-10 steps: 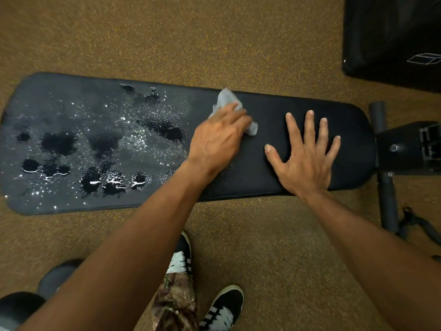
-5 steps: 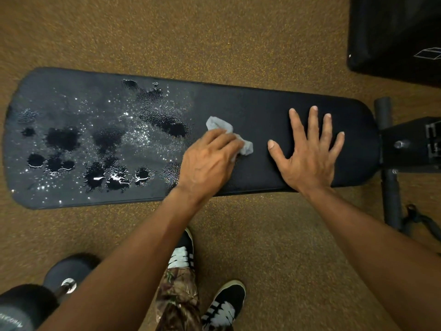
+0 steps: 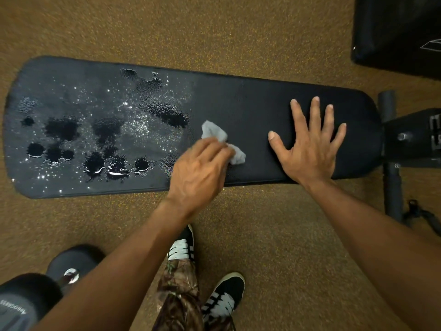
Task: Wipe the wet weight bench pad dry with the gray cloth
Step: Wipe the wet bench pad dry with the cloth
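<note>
Both of your hands are on the weight bench pad [image 3: 238, 101], a long black cushion with rounded ends and a fine pebbled vinyl skin, lying crosswise in front of you. Your left hand [image 3: 198, 170] sits near the pad's near edge about midway along, fingers curled down over the gray cloth [image 3: 213, 133] and gripping it against the surface. The cloth is a small crumpled wad of soft, pale fabric, and its bunched ends poke out beyond your fingertips on the far side and the right. Your right hand [image 3: 310, 149] lies flat and open on the matte right part of the pad, fingers spread and straight, palm down, just beside the cloth but not touching it. Left of the cloth the pad is wet: glossy irregular puddles [image 3: 62, 129] pool towards the near left, and fine beaded droplets [image 3: 143, 125] glitter across the middle. Under the pad is a speckled brown rubber floor [image 3: 167, 27]. At the right end you can see the black metal bench frame [image 3: 410, 137] with its round tube. A dumbbell [image 3: 71, 261] with rounded black heads lies at lower left, beside your striped black shoe [image 3: 181, 247] and camouflage trouser leg [image 3: 177, 290].
</note>
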`<state>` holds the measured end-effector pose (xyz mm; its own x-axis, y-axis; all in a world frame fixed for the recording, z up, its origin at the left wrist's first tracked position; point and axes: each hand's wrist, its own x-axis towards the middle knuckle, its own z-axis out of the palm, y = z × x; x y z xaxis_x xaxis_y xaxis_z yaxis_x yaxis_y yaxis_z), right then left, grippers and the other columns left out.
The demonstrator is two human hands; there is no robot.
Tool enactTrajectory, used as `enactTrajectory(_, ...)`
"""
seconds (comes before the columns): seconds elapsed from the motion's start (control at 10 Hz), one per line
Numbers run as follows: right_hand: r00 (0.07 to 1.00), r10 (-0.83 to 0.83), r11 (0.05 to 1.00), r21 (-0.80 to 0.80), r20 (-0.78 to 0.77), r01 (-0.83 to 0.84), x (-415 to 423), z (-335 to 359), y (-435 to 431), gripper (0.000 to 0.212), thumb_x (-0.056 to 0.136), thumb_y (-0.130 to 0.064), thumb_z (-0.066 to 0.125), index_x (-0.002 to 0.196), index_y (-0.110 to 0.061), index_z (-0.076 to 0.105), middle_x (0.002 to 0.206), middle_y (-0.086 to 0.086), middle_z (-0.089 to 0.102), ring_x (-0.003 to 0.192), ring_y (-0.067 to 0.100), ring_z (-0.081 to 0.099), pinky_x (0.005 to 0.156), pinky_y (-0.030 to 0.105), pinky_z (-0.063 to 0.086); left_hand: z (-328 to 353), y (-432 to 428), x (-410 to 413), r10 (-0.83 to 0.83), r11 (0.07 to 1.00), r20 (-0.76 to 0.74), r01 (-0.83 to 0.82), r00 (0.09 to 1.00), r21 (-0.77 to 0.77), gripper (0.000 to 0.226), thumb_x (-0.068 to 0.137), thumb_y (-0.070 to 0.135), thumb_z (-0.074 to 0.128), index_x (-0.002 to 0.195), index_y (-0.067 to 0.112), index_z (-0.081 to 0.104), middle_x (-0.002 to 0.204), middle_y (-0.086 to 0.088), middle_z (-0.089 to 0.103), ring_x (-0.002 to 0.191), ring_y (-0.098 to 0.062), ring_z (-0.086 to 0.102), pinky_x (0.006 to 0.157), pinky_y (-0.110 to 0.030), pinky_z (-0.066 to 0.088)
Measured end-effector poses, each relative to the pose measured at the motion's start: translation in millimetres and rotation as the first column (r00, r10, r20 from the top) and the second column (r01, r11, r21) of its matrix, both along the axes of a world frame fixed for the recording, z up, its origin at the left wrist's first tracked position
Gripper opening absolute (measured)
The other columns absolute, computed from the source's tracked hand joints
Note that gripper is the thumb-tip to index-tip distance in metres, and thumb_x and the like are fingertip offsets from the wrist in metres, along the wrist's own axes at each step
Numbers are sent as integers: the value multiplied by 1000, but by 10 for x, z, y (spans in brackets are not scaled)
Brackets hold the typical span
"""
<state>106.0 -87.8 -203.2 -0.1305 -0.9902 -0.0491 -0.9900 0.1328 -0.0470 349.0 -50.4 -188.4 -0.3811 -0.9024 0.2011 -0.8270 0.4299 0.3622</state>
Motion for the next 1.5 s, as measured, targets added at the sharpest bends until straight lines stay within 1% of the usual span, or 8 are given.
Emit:
enactTrajectory(0.2, 1000, 3, 1000, -17, 19, -3, 0, -5, 5, 80, 90, -76, 29, 157, -35, 19, 167, 8, 14, 152, 37, 10, 117, 67, 11, -165, -398, -92, -105, 991, -40, 102, 994, -83, 15, 97, 11, 61, 108, 11, 70, 123, -10, 69, 127, -28, 59, 104, -42, 49)
enactTrajectory(0.4, 1000, 0, 1000, -22, 28, 0, 5, 1, 9, 79, 90, -76, 30, 157, -36, 18, 167, 8, 14, 152, 36, 10, 117, 66, 10, -69, -242, 5, 144, 988, 164, -134, 976, -74, 33, 92, 17, 62, 122, 3, 61, 142, -12, 60, 142, -41, 42, 115, -60, 34)
enactTrajectory(0.6, 1000, -2, 1000, -14, 18, 2, 6, 1, 7, 79, 90, -76, 29, 157, -36, 17, 167, 7, 13, 153, 35, 9, 117, 66, 10, -18, -81, -55, -51, 994, 256, 26, 965, 103, 39, 95, 45, 43, 120, 18, 56, 161, -14, 34, 152, -45, 18, 117, -67, 18)
enactTrajectory(0.7, 1000, -4, 1000, -29, 25, 5, 1, -1, 11, 79, 90, -76, 30, 157, -36, 18, 167, 7, 14, 153, 35, 9, 117, 66, 10, 59, -282, -115, -8, 986, 220, -29, 976, 165, 63, 94, 69, 32, 139, 29, 50, 166, -12, 24, 154, -41, 13, 120, -64, 14)
enactTrajectory(0.8, 1000, -10, 999, -34, 24, 11, 5, -10, 10, 79, 90, -77, 30, 157, -36, 19, 167, 7, 14, 153, 35, 10, 117, 66, 10, 37, -334, -57, 42, 976, 229, -89, 973, 200, 63, 101, 59, 19, 150, 28, 44, 167, -9, 22, 155, -37, 12, 123, -58, 16)
enactTrajectory(1.0, 1000, -11, 999, -32, 29, 12, -2, -10, 12, 79, 90, -77, 30, 157, -37, 19, 167, 7, 14, 153, 35, 9, 117, 66, 10, -90, 12, 8, 125, 969, 306, -182, 944, 165, 69, 103, 50, 28, 161, 14, 19, 167, -18, 15, 155, -38, 10, 124, -54, 16)
enactTrajectory(1.2, 1000, -7, 1000, -30, 25, 8, 2, -7, 9, 79, 90, -77, 30, 157, -36, 19, 167, 7, 14, 153, 35, 10, 117, 66, 10, -158, 201, 64, 21, 997, 242, -37, 970, 61, 59, 105, 51, 37, 153, 17, 44, 160, -10, 38, 152, -33, 26, 121, -51, 27)
enactTrajectory(1.5, 999, -11, 1000, -24, 36, 12, 12, 1, 9, 79, 90, -76, 29, 157, -37, 18, 167, 7, 13, 153, 34, 8, 118, 65, 8, -267, -222, -271, 26, 1000, 171, -27, 985, 1, 49, 106, 26, 43, 149, 3, 45, 154, -18, 46, 146, -36, 37, 121, -45, 26)
